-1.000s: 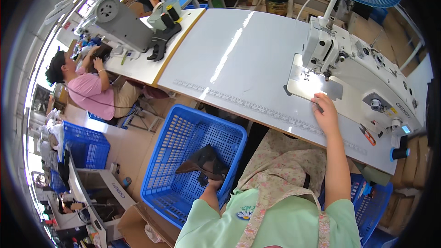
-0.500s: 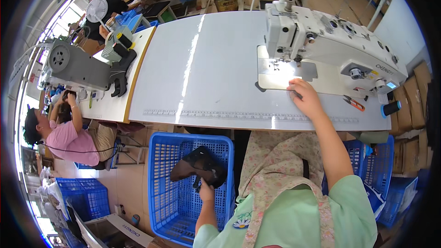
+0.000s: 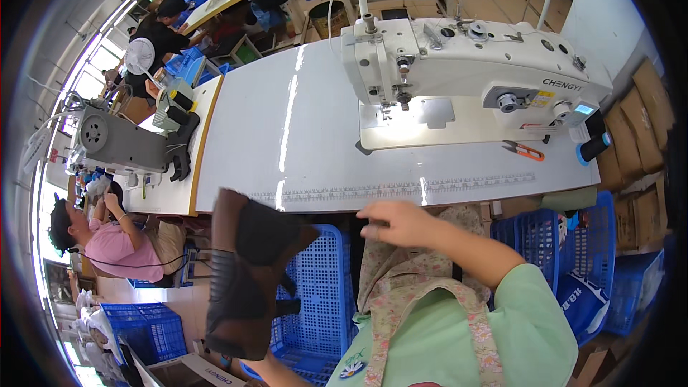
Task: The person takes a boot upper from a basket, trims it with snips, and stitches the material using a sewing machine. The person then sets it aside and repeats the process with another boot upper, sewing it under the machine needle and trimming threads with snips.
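Note:
A brown and black fabric piece (image 3: 247, 272) with short straps hangs raised above the left side of a blue basket (image 3: 319, 301). My left hand holds it from below; the fingers are hidden behind the fabric, and only the wrist and forearm show. My right hand (image 3: 398, 223) is off the table, just in front of its near edge, fingers stretched to the left and slightly apart, with nothing plainly in them. Beyond it stands a white sewing machine (image 3: 459, 64), its lamp lighting the needle area.
Orange-handled thread snips (image 3: 524, 150) and a black thread cone (image 3: 593, 148) lie at the table's right. A ruler strip (image 3: 387, 190) runs along the near edge. More blue baskets (image 3: 527, 244) stand at my right. A co-worker in pink (image 3: 125, 251) sits at a grey machine (image 3: 118, 140) on the left.
The fabric piece has come up out of the basket in my left hand, nearer to me. My right hand has drawn back from the machine bed, leftward past the table edge. The view has shifted.

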`<act>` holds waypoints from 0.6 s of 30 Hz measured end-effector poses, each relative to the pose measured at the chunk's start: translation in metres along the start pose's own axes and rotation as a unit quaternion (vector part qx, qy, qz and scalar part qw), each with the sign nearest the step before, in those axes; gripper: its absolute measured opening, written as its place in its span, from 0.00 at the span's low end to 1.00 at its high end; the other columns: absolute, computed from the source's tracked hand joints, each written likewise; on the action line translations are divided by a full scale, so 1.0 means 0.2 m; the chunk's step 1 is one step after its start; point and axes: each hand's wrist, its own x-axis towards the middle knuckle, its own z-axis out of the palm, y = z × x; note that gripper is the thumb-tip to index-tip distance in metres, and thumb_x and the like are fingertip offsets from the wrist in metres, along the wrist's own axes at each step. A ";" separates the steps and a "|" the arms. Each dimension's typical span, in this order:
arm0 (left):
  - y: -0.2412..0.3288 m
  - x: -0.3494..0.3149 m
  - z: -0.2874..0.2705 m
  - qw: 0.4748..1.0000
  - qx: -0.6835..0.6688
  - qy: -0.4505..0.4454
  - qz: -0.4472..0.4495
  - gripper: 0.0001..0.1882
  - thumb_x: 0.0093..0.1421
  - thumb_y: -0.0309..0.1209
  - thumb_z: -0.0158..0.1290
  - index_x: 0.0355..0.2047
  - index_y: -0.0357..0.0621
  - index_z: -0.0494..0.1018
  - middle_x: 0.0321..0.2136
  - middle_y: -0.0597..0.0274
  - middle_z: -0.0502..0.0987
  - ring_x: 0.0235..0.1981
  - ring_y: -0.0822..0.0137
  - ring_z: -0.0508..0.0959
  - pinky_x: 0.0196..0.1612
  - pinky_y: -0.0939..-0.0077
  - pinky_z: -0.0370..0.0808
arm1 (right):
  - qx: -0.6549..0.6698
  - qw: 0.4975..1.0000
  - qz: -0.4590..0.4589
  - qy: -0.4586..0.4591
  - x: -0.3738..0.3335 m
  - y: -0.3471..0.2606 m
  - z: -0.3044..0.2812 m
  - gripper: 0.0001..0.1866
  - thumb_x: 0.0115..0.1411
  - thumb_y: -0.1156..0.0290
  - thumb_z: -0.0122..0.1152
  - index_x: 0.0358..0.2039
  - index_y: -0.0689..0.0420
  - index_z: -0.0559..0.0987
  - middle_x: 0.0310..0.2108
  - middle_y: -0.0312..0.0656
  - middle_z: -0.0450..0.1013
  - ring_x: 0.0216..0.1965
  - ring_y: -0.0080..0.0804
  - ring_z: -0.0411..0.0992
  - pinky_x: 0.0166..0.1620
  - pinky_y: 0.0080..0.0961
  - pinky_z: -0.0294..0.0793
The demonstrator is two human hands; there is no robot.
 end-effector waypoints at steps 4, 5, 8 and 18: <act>-0.03 0.03 0.32 0.943 -0.307 -0.067 -0.106 0.19 0.63 0.27 0.47 0.54 0.34 0.70 0.50 0.48 0.76 0.47 0.59 0.78 0.51 0.64 0.76 | 0.261 0.959 0.102 -0.054 -0.04 -0.04 0.11 0.29 0.66 0.51 0.56 0.59 0.59 0.70 0.58 0.46 0.69 0.55 0.41 0.71 0.57 0.34 0.71; -0.06 0.02 0.39 0.918 -0.360 -0.082 -0.143 0.19 0.63 0.27 0.47 0.54 0.34 0.70 0.51 0.48 0.75 0.47 0.59 0.79 0.50 0.64 0.77 | 0.435 0.888 0.121 -0.092 -0.05 -0.04 0.12 0.34 0.65 0.47 0.55 0.62 0.59 0.65 0.61 0.45 0.65 0.59 0.39 0.67 0.59 0.34 0.67; -0.14 -0.03 0.53 0.859 -0.442 -0.116 -0.233 0.20 0.64 0.28 0.48 0.55 0.34 0.69 0.52 0.49 0.75 0.46 0.60 0.79 0.47 0.65 0.79 | 0.606 0.784 0.076 -0.112 -0.10 -0.09 0.16 0.48 0.55 0.36 0.60 0.66 0.55 0.59 0.66 0.42 0.57 0.66 0.37 0.57 0.65 0.37 0.59; -0.22 -0.10 1.00 0.759 -0.391 -0.361 -0.375 0.27 0.66 0.37 0.47 0.60 0.35 0.63 0.56 0.48 0.71 0.55 0.57 0.72 0.56 0.62 0.71 | 0.557 0.827 0.045 0.058 -0.28 -0.10 0.03 0.53 0.37 0.43 0.80 0.60 0.58 0.69 0.57 0.40 0.70 0.58 0.32 0.66 0.61 0.32 0.65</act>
